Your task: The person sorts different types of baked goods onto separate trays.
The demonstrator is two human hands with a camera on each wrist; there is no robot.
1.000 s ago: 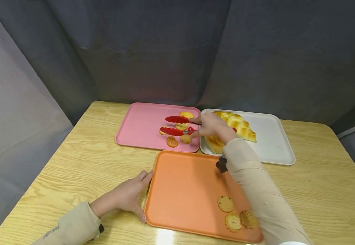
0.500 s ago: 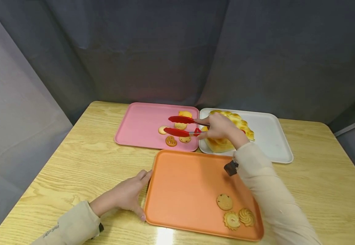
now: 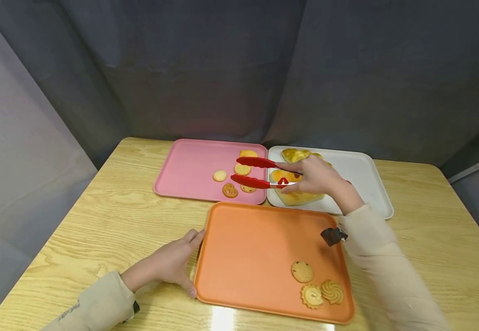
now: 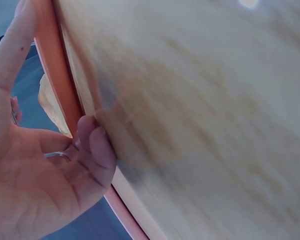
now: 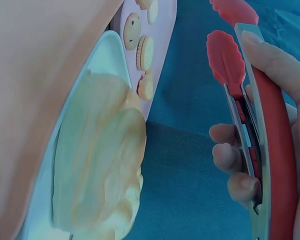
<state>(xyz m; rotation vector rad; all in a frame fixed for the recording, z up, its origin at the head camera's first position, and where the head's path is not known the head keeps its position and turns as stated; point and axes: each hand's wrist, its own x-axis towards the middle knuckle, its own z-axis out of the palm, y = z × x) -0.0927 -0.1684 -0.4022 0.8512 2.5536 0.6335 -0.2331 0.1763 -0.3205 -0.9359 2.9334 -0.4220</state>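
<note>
My right hand [image 3: 316, 174] grips red-tipped metal tongs [image 5: 270, 135], their jaws apart with nothing between them. In the head view the tongs hover over the right part of a pink tray [image 3: 194, 156] and the left of a white tray [image 3: 357, 184]. Below the tongs lie several cookies, among them a pretzel [image 3: 230, 190] and a small round cookie [image 3: 219, 175]. Braided bread [image 5: 100, 155] lies on the white tray, partly hidden by my right hand. My left hand [image 3: 171, 262] touches the orange tray's left edge [image 3: 201, 257], thumb and fingers spread along it.
On the orange tray's right side lie a chip cookie [image 3: 302, 272], a swirl cookie [image 3: 332, 292] and a scalloped cookie [image 3: 311, 295]. The trays sit on a wooden table [image 3: 111, 207]. A dark curtain [image 3: 206, 69] hangs behind.
My right hand and the tongs have moved right, away from the middle of the pink tray, with the tongs' jaws still apart. My left hand stays at the orange tray's edge.
</note>
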